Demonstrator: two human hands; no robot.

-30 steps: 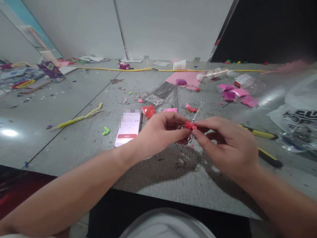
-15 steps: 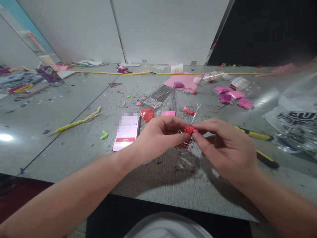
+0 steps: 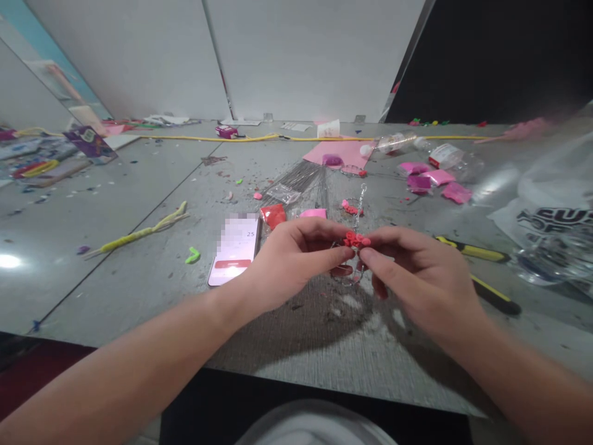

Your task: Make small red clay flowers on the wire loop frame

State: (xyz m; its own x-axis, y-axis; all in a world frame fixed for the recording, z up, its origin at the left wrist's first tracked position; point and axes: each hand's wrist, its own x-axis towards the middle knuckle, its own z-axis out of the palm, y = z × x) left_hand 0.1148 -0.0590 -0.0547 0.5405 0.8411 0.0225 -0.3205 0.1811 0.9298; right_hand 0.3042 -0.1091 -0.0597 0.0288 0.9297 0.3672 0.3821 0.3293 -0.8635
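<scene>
Between my two hands, above the front part of the table, is a twisted wire frame (image 3: 347, 281) with a cluster of small red clay-like flowers (image 3: 356, 238) on it. A twisted stem with a small loop rises from its far side, and a wire ring hangs below. My left hand (image 3: 296, 250) is closed, thumb and index finger pinching the left side of the cluster. From the right, my right hand (image 3: 417, 266) closes its thumb and index finger on the cluster's other side. Fingers hide part of the frame. Just beyond lies another wire ring (image 3: 353, 209) with red and pink pieces.
A lit phone (image 3: 234, 250) lies left of my hands, with red (image 3: 273, 215) and pink packets (image 3: 314, 214) behind it. Yellow-black pliers (image 3: 495, 295) and a plastic bag (image 3: 546, 204) are to the right. Thin wires (image 3: 319, 182) fan out near a pink sheet (image 3: 340, 151).
The wire stem has swung left and stands more upright. My right fingers have shifted slightly at the red cluster, and a lower right finger shows more. The phone's number went from 24 to 25.
</scene>
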